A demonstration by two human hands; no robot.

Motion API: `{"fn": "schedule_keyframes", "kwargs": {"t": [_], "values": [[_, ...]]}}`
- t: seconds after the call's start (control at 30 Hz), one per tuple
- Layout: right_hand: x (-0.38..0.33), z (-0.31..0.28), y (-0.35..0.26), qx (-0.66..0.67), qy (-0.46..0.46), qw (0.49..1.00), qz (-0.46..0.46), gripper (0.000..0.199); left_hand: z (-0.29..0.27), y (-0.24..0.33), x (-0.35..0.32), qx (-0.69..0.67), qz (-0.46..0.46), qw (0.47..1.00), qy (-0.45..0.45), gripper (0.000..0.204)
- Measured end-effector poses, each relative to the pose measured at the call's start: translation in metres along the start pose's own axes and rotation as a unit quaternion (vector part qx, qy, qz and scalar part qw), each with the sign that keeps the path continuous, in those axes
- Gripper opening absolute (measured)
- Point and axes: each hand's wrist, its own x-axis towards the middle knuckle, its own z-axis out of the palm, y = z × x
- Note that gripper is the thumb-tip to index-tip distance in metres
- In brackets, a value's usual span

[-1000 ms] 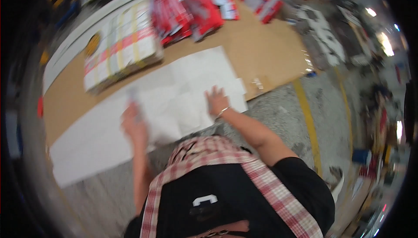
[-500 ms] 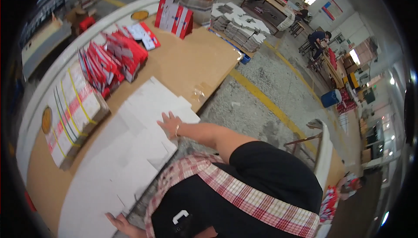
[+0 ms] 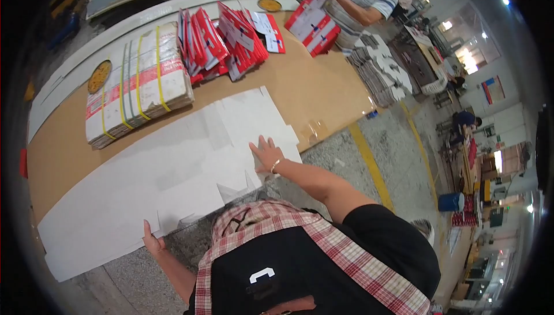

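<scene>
A large flat white cardboard sheet [image 3: 144,182], with cut slots and tabs along its near side, lies over the front of the brown-topped table [image 3: 323,93]. My right hand [image 3: 267,154] rests palm down on it near its right end, fingers spread. At the near edge, further left, my left hand [image 3: 153,238] grips the sheet, one digit up along the edge and the other fingers partly hidden. Beyond the sheet stands a strapped stack of flat printed cardboard [image 3: 141,81], with red and white folded card pieces [image 3: 210,47] to its right.
Across the table a person in a striped shirt [image 3: 352,9] holds a red and white folded card piece [image 3: 314,26]. Grey-white die-cut cardboard stacks [image 3: 378,67] stand past the table's right end. A blue bin [image 3: 450,202] is farther right, beyond yellow floor lines.
My view has turned, so the table and stacks sit further right and the sheet's left end now shows. Both hands stay at the sheet; the right one still lies flat.
</scene>
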Motion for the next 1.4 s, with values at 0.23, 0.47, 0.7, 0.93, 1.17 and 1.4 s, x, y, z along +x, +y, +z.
{"fn": "schedule_keyframes", "kwargs": {"t": [0.23,0.47,0.7,0.93,1.17,1.4], "values": [[0.0,0.003,0.001,-0.001,-0.016,1.0,0.001,0.102,0.081,0.014,-0.044,0.198,0.142,0.97,-0.001,0.05],[0.0,-0.003,0.016,-0.041,-0.015,0.999,0.011,0.104,0.256,0.007,-0.13,0.574,0.415,0.695,-0.125,0.069],[0.001,-0.005,0.018,-0.043,-0.028,0.998,0.025,0.104,0.179,0.039,-0.065,0.304,0.139,0.935,-0.116,0.055],[0.004,-0.003,0.021,-0.036,-0.016,0.999,0.015,0.104,0.05,0.015,-0.007,0.004,-0.001,1.0,-0.018,0.05],[0.001,-0.002,0.027,-0.029,-0.021,0.999,0.017,0.103,0.086,-0.001,-0.002,0.264,0.186,0.946,0.043,0.045],[-0.005,0.004,0.044,-0.008,-0.011,1.0,0.024,0.103,0.282,-0.027,-0.13,0.677,0.384,0.623,-0.084,0.082]]}}
